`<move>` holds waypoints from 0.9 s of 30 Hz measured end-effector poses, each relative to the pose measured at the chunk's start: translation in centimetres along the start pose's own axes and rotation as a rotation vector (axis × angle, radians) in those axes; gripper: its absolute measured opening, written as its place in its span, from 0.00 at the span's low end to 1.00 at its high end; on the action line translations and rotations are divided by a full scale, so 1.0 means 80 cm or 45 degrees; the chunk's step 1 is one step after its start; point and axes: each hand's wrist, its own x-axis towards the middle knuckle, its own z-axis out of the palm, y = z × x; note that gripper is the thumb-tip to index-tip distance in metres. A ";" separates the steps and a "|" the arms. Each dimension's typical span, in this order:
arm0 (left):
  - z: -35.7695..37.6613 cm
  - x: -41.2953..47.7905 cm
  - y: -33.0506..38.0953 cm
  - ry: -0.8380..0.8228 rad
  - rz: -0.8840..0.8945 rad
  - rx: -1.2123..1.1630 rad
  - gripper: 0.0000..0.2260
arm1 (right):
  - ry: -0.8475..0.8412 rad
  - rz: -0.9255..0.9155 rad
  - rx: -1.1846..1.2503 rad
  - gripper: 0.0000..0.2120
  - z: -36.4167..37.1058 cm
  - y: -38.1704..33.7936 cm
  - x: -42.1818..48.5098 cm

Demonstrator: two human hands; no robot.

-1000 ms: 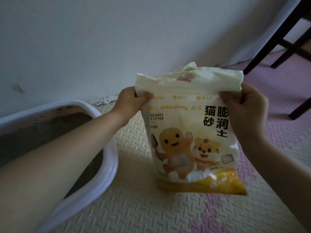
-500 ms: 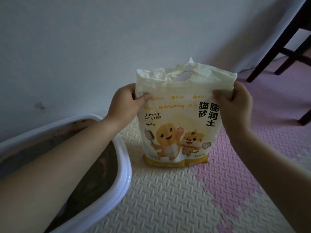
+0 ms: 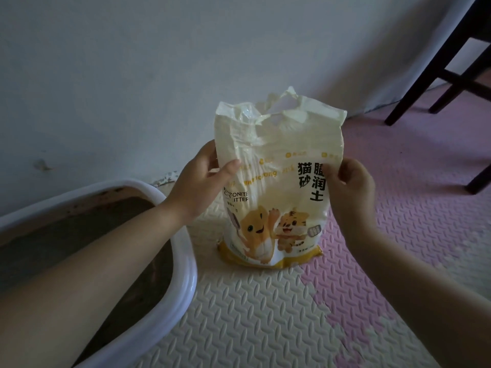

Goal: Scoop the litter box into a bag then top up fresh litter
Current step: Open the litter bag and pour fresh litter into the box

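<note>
— Litter bag (image 3: 276, 181): where did it stand?

— Upright on the foam floor mat (image 3: 239, 314), its yellow bottom edge resting on the cream tiles right where they met the pink ones. It sat near the middle of the view, with the white wall (image 3: 159, 75) behind it at twelve o'clock.

— And the hands?

— Both were on it. The left hand (image 3: 196, 187) gripped the bag's side at nine o'clock, thumb pressed across the front and fingers wrapped behind. The right hand (image 3: 350, 187) was closed on the opposite edge at three o'clock, pinching the plastic beside the black printed characters.

— Was the bag open?

— Its top was crumpled and the torn handle strip stuck up loosely; whether the mouth was fully open I could not tell.

— What was printed on it?

— A yellow cartoon figure and a small tiger low on the front, plus partly creased lettering reading "ITTER".

— Where was the litter box (image 3: 183, 274)?

— At eight o'clock from the bag, just beside it, a white rounded tub with dark grey litter (image 3: 79, 235) inside. The left forearm stretched over its near corner.

— Anything else around?

— Dark chair legs (image 3: 430, 70) stood at two o'clock on the pink tiles, well apart from the bag.
</note>
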 end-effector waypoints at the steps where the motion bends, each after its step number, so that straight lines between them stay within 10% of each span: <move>1: 0.004 -0.001 -0.002 0.115 0.003 0.068 0.11 | 0.022 -0.017 -0.021 0.05 0.004 0.000 0.000; 14: -0.084 0.072 0.010 0.756 0.104 0.374 0.12 | 0.015 -0.253 0.001 0.14 0.107 -0.082 0.095; 27: -0.129 0.106 -0.045 0.669 -0.106 0.523 0.12 | -0.228 -0.064 -0.131 0.12 0.225 -0.074 0.141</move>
